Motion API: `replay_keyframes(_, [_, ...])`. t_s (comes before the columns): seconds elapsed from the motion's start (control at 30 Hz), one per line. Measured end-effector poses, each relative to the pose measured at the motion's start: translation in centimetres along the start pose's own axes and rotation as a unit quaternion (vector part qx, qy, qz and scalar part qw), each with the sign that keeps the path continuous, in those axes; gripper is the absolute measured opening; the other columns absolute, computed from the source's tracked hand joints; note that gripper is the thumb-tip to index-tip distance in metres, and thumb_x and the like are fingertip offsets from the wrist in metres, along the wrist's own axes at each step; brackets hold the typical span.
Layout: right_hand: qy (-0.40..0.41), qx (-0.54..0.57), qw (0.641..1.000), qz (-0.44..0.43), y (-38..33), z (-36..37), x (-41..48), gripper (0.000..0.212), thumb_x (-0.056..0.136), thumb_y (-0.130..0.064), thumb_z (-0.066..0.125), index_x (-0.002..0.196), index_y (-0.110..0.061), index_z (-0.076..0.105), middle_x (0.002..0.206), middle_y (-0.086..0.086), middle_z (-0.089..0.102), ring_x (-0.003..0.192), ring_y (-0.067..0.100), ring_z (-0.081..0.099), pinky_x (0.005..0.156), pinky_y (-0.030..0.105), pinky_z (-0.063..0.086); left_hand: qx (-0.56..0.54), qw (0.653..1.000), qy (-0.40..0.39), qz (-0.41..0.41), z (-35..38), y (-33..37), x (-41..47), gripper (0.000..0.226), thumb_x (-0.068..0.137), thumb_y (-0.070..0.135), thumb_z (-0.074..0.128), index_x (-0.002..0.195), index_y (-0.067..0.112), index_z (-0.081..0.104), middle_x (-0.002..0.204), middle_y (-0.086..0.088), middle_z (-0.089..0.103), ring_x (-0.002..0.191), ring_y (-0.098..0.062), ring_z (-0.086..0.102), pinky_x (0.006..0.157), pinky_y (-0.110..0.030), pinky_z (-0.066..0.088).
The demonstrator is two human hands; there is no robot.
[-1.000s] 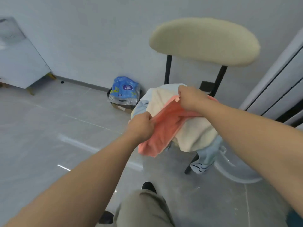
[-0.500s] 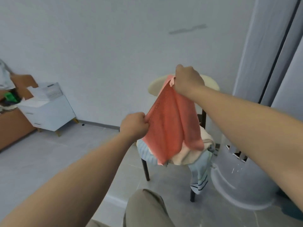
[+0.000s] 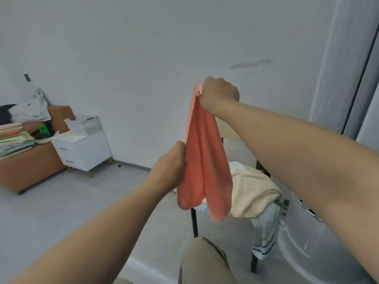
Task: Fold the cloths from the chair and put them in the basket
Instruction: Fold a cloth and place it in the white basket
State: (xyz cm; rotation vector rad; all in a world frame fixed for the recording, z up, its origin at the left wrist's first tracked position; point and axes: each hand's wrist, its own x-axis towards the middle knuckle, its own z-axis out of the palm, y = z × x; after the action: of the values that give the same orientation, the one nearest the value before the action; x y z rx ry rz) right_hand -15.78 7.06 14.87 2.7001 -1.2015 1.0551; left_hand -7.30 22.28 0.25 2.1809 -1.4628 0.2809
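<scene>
Closest to the lens, in front of the chair (image 3: 194, 222): one knee in khaki trousers (image 3: 205, 261), bottom centre. I see both bare forearms reaching toward the chair.

Left hand (image 3: 170, 171): over the chair's front-left edge, fingers curled, pinching the left edge of the coral cloth (image 3: 205, 160) about midway down.

Right hand (image 3: 218, 93): higher, above the seat, fist clamped round the cloth's top corner.

Coral cloth: in the air between those two grips, waffle texture, drooping in two lobes. Its lower ends hang in front of the pile on the seat; I can't tell if they touch it.

On the chair seat: cream cloth (image 3: 252, 189) heaped on top, and a light-blue striped cloth (image 3: 264, 232) under it, spilling off the seat's front-right side toward the floor.

Just right of the chair, on the floor: pale round basket (image 3: 307, 247), partly hidden by the right forearm. I can't see inside.

Behind and right of the chair: grey curtain (image 3: 344, 58). Plain wall behind.

Well left of the chair, against the wall: white nightstand (image 3: 82, 150) with a perforated white crate (image 3: 86, 125) on top. Further left is an orange-brown bench (image 3: 30, 167) carrying stacked folded fabrics (image 3: 14, 138).
</scene>
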Motion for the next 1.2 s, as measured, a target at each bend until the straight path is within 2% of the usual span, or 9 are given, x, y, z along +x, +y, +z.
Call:
replay_keyframes(0.17, [-0.062,0.061,0.996,0.037,-4.1,1.8,-0.4,0.009,0.094,-0.022,0.043,0.093,-0.020,0.053,0.102,0.006,0.062,0.085,0.029,0.056,0.070,0.032,0.040,0.042,0.999,0.007,0.022,0.5,-4.4,-1.6,0.037,0.095,0.013,0.050,0.128,0.029,0.047,0.118,-0.003,0.052,0.090,-0.030,0.063,0.078,-0.043,0.055])
replay_keyframes(0.4, [-0.194,0.267,0.934,0.139,-8.5,8.1,-1.3,0.035,0.098,-0.035,0.039,0.078,-0.014,0.059,0.081,0.008,0.071,0.072,0.028,0.071,0.074,0.031,0.056,-0.007,0.990,-0.048,-0.133,1.9,-8.4,-3.4,0.041,0.091,0.009,0.039,0.107,0.017,0.075,0.106,-0.003,0.070,0.088,-0.023,0.065,0.080,-0.038,0.055])
replay_keyframes(0.57, [-0.282,0.308,0.882,0.219,-10.8,11.0,-1.9,0.032,0.090,-0.008,0.051,0.058,-0.012,0.052,0.044,-0.001,0.056,0.050,0.016,0.052,0.070,0.043,0.051,0.013,0.977,-0.056,-0.206,3.0,-11.4,-4.3,0.036,0.090,0.011,0.043,0.106,0.017,0.074,0.106,-0.002,0.070,0.091,-0.023,0.065,0.079,-0.036,0.055])
replay_keyframes(0.67, [-0.322,0.279,0.883,0.198,-11.4,11.7,-2.6,0.026,0.085,-0.001,0.051,0.062,-0.014,0.054,0.066,-0.011,0.054,0.072,0.007,0.052,0.090,0.050,0.046,0.006,0.968,-0.065,-0.241,3.1,-12.6,-4.5,0.036,0.086,0.009,0.043,0.103,0.015,0.074,0.104,-0.004,0.069,0.091,-0.025,0.065,0.082,-0.037,0.056])
replay_keyframes(0.77, [-0.343,0.322,0.865,0.176,-11.6,12.7,-2.8,0.033,0.083,0.005,0.055,0.108,-0.009,0.071,0.086,-0.006,0.063,0.106,0.016,0.056,0.109,0.048,0.042,-0.012,0.964,-0.072,-0.256,3.5,-12.8,-4.4,0.030,0.085,0.014,0.041,0.085,0.010,0.071,0.088,-0.007,0.069,0.079,-0.025,0.064,0.076,-0.038,0.057])
replay_keyframes(0.83, [-0.345,0.389,0.832,0.194,-11.8,12.9,-3.3,0.042,0.086,0.005,0.049,0.124,-0.004,0.066,0.061,-0.004,0.059,0.087,0.020,0.057,0.101,0.053,0.048,-0.027,0.962,-0.059,-0.264,3.9,-12.3,-4.3,0.033,0.089,0.027,0.042,0.066,0.010,0.059,0.071,-0.007,0.061,0.067,-0.025,0.059,0.065,-0.036,0.055])
replay_keyframes(0.9, [-0.341,0.430,0.807,0.218,-12.2,13.0,-3.7,0.041,0.093,-0.001,0.042,0.129,-0.001,0.062,0.045,0.001,0.051,0.064,0.023,0.056,0.073,0.046,0.058,-0.045,0.958,-0.053,-0.280,4.1,-11.6,-4.2,0.050,0.093,0.049,0.042,0.059,0.013,0.053,0.063,-0.004,0.057,0.060,-0.022,0.057,0.059,-0.034,0.052])
replay_keyframes(1.1, [-0.355,0.447,0.792,0.214,-13.3,12.4,-4.4,0.041,0.101,-0.009,0.026,0.126,-0.002,0.057,0.065,0.018,0.058,0.052,0.035,0.066,0.029,0.018,0.028,-0.017,0.946,-0.049,-0.319,4.6,-10.4,-3.4,0.078,0.069,0.094,0.028,0.064,0.021,0.054,0.074,-0.001,0.064,0.074,-0.024,0.065,0.071,-0.040,0.058])
replay_keyframes(1.2, [-0.373,0.450,0.787,0.196,-13.6,11.9,-5.0,0.043,0.099,-0.006,0.023,0.130,0.002,0.053,0.064,0.019,0.059,0.061,0.035,0.066,0.025,0.015,0.023,-0.062,0.932,-0.039,-0.356,4.3,-9.9,-2.9,0.082,0.067,0.096,0.025,0.075,0.023,0.059,0.081,0.000,0.066,0.079,-0.025,0.065,0.078,-0.043,0.057])
